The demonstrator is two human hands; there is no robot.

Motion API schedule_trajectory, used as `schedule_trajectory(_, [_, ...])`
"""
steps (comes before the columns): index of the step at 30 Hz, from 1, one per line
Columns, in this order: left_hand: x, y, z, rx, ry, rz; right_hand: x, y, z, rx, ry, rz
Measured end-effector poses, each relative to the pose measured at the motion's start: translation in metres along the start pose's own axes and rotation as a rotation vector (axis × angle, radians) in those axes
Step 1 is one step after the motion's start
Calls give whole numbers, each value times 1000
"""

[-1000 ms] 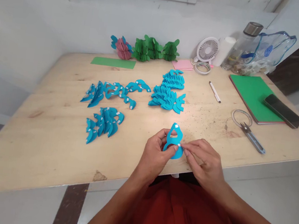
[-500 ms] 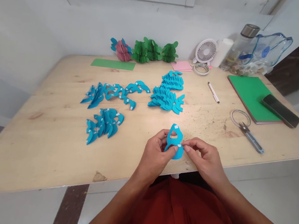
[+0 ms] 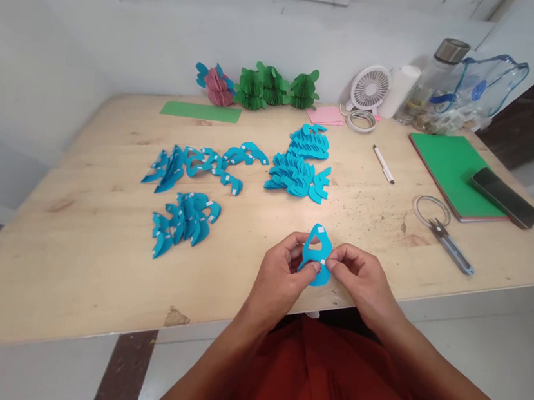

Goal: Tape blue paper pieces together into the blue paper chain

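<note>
Both hands, the left hand (image 3: 282, 274) and right hand (image 3: 359, 281), are pinching a blue paper cutout (image 3: 314, 256) near the surface (image 3: 93, 269) edge, seemingly peeling its tape tab, which calls for fingertip precision.

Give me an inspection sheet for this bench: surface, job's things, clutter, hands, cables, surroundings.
Surface: wooden table, pale, speckled with scraps near the front edge.
Job's things: blue paper cutout with small white tabs, held above the table edge; blue cutout piles and further back.
Clutter: snips, tape ring, pen, green folder, phone, mini fan, bottle, green paper ornaments.
Hands: left hand and right hand both pinch the cutout.
Cables: nothing seen.
Surroundings: white wall behind.
</note>
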State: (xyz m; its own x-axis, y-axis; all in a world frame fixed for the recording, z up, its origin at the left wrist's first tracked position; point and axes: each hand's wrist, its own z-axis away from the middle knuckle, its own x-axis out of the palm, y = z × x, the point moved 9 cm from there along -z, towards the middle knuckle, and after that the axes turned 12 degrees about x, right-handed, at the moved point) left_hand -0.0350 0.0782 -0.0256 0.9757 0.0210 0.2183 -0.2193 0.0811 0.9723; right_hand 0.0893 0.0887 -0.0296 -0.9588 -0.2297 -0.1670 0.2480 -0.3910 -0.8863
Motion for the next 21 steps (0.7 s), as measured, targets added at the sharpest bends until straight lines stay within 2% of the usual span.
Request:
schedule_trajectory(10, [-3,-4,1,-21,44,57,2,5,-4,52,-33,-80])
schedule_trajectory(21, [-4,-5,0,-25,56,67,2,3,-3,18,-53,-65])
